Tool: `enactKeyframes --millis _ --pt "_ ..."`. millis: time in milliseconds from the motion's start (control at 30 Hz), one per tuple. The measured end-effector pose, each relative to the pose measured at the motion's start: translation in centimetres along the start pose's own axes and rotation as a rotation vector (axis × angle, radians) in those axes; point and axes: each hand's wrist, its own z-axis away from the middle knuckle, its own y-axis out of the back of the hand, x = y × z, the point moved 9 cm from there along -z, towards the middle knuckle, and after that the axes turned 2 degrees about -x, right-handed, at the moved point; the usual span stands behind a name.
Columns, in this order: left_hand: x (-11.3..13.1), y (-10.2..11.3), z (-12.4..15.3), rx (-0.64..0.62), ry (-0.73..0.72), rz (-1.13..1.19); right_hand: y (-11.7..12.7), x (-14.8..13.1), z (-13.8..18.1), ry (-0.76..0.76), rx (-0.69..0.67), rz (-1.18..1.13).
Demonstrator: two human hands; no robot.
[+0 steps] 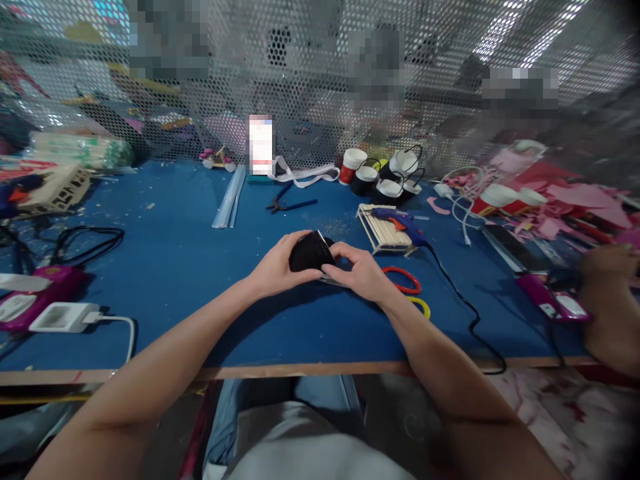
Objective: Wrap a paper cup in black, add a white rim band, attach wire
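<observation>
Both my hands hold a black paper cup (309,255) on its side above the middle of the table, its pale rim edge turned to the right. My left hand (277,267) is wrapped round its left side, thumb below and fingers above. At the rim, the thumb and fingers of my right hand (361,270) pinch the edge. What lies inside the cup is hidden. Just right of my right hand are a red loop handle (403,280) and a yellow loop handle (421,307), apparently of scissors partly covered by that hand.
A glue gun (400,223) rests on a small wooden stick rack (383,230). Behind are pliers (285,203), glue sticks (231,197), a lit phone (261,147) and several cups (365,179). Power strips (45,293) lie left and right. Another person's arm (610,313) is at right.
</observation>
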Motion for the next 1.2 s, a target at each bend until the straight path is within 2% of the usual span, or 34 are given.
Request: enactKeyframes --millis 133,233,367,433,500,567,600,667,700,800,900,1067,1133,1200 --pt "-0.1 0.3 -0.1 0.009 0.019 0.003 0.3 -0.4 -0.1 0.032 0.070 0.024" --pt "-0.9 0.7 0.0 0.014 0.092 0.002 2.0 -0.5 0.1 0.022 0.242 0.024" --pt "-1.6 0.5 0.1 -0.013 0.123 0.002 6.8 1.1 1.5 -0.108 0.598 -0.092" --pt "-1.6 0.6 0.0 -0.013 0.105 -0.041 9.8 1.9 2.4 -0.134 0.738 -0.138" --pt "-1.6 0.9 0.0 -0.002 0.086 -0.093 13.0 2.3 3.3 -0.139 0.839 -0.077" --pt "-1.5 1.2 -0.1 0.011 0.066 -0.131 15.8 2.7 3.7 -0.188 0.838 0.169" --pt "-1.5 1.3 -0.1 0.011 0.055 -0.145 16.8 3.2 3.7 -0.258 0.794 0.359" --pt "-1.4 1.4 -0.1 0.000 0.034 -0.164 17.8 6.0 3.5 -0.511 0.591 0.698" --pt "-1.3 1.3 -0.1 -0.006 0.025 -0.167 17.7 8.0 3.4 -0.636 0.439 0.796" --pt "-1.2 1.3 -0.2 -0.012 0.002 -0.162 17.4 11.8 3.3 -0.735 0.281 0.838" --pt "-1.0 1.2 -0.2 -0.013 -0.026 -0.165 16.9 13.4 3.3 -0.742 0.289 0.855" --pt "-0.9 0.9 -0.3 -0.025 -0.047 -0.173 16.8 13.0 3.8 -0.698 0.402 0.868" --pt "-1.0 0.9 -0.2 -0.032 -0.038 -0.162 17.3 12.5 4.4 -0.698 0.500 0.845" --pt "-1.0 0.9 -0.2 -0.038 -0.029 -0.145 18.0 11.3 5.1 -0.638 0.680 0.743"
